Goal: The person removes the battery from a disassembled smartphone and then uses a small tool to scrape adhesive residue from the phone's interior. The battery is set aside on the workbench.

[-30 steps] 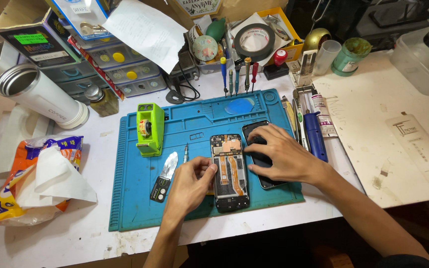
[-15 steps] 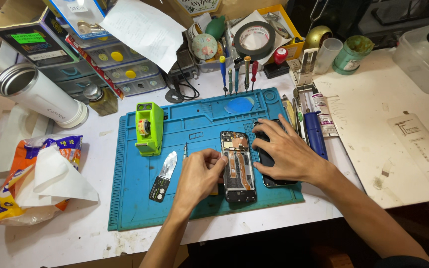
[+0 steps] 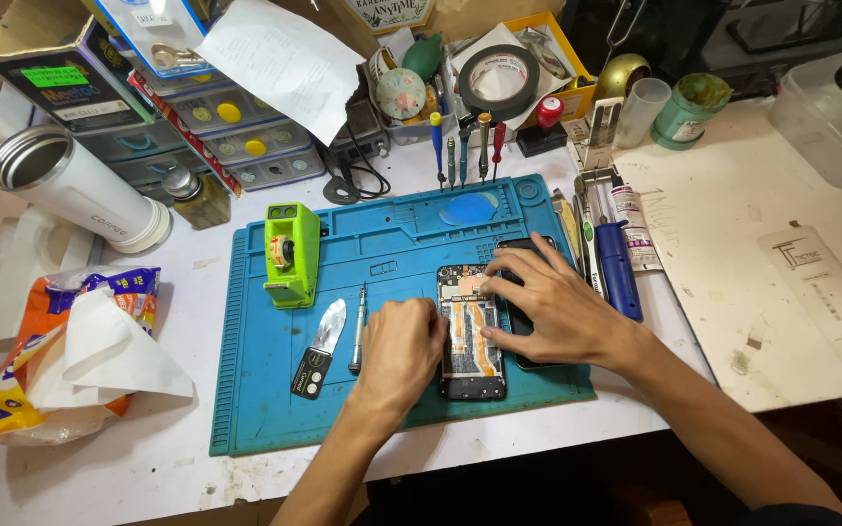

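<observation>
Opened black phone with exposed internals (image 3: pixel 471 336) has shifted right on the blue silicone mat (image 3: pixel 255 390); left hand (image 3: pixel 400 351), curled, steadies its edge, while right hand (image 3: pixel 548 307), fingers spread, now presses its top.

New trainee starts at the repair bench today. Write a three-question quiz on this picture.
1. True or false: the opened phone lies on the blue mat.
2. Which hand rests against the phone's left edge? A) left hand B) right hand
3. Name the bright green thing at the mat's upper left.

Key:
1. True.
2. A; the right hand lies on the phone's upper right side, fingers on its top.
3. A tape dispenser.
</observation>
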